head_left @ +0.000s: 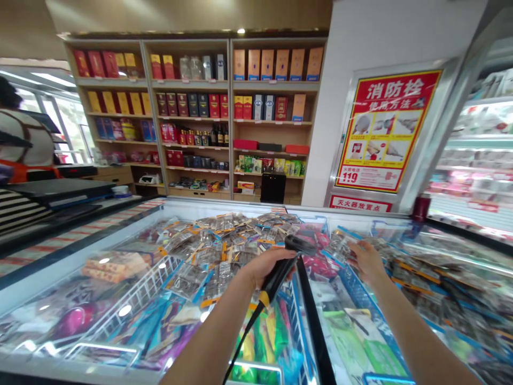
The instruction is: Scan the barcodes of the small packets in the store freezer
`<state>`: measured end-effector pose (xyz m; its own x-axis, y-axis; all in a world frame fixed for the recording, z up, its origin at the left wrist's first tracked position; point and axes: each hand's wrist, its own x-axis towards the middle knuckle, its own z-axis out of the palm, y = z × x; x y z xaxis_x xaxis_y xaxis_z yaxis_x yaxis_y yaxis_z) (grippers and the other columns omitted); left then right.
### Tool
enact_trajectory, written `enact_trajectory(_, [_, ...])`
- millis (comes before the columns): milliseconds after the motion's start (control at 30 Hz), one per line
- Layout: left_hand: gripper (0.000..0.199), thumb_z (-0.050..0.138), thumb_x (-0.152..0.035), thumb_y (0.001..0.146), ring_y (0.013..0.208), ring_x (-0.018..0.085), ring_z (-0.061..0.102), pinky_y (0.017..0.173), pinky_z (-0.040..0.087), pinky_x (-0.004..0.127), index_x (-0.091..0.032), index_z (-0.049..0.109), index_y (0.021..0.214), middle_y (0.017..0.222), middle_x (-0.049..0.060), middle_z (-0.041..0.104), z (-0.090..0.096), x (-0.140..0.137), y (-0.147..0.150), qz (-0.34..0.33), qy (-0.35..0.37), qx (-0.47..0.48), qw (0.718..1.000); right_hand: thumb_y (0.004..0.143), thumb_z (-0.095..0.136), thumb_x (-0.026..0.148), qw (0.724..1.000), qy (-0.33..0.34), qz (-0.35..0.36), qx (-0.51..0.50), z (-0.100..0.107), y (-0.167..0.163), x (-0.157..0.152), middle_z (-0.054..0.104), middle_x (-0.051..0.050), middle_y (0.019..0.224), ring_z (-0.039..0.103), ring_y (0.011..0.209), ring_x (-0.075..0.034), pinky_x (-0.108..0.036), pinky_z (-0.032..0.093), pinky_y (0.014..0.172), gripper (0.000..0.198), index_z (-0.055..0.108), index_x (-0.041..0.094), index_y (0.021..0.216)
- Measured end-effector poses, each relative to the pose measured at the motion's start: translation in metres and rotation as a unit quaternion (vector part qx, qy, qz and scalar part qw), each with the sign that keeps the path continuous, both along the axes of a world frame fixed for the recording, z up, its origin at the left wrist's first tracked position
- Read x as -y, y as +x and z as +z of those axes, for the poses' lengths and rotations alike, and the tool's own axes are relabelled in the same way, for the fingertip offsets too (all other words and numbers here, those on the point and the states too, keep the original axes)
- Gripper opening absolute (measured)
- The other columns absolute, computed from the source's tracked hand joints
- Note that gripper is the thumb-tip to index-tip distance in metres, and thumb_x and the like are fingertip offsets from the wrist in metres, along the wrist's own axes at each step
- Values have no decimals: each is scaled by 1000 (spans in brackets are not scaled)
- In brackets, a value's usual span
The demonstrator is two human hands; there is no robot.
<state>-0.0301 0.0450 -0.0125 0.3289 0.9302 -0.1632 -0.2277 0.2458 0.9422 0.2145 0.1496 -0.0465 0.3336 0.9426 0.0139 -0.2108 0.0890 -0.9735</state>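
Observation:
My left hand is wrapped round the dark handle of a barcode scanner, whose head points right and away. Its black cable runs down toward me from a yellow collar. At the right, my right hand has its fingers curled at the edge of a small clear packet with a blue strip and grey contents. The fingertips are partly hidden and slightly blurred. Left of the scanner, many similar packets with orange or blue strips lie in a heap on the glass of a chest freezer.
More packets lie under my right forearm. A black divider bar runs between the freezer lids, with wire baskets below. Behind stand shelves of boxes and a red wall poster. A person is at a counter on the left.

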Motion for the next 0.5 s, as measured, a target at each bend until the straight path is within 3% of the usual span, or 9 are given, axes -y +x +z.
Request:
enact_trajectory(200, [29,61,-38,59,50,11,54,50,39,24,-13,54,71,61,3,60,-6,1,4,-30,-44,-5,999,44,67,28,1000,8,-6,-12,-1,2,-2,52,8,51,49,46,-9,-19,41,38,36,44,21,72])
enact_trajectory(500, [28,59,-39,59,43,10,49,43,35,22,-14,52,70,53,0,55,4,14,13,-37,-5,-76,996,44,67,30,1000,20,-5,-11,2,3,-1,50,9,49,49,46,-9,-18,38,39,37,44,21,71])
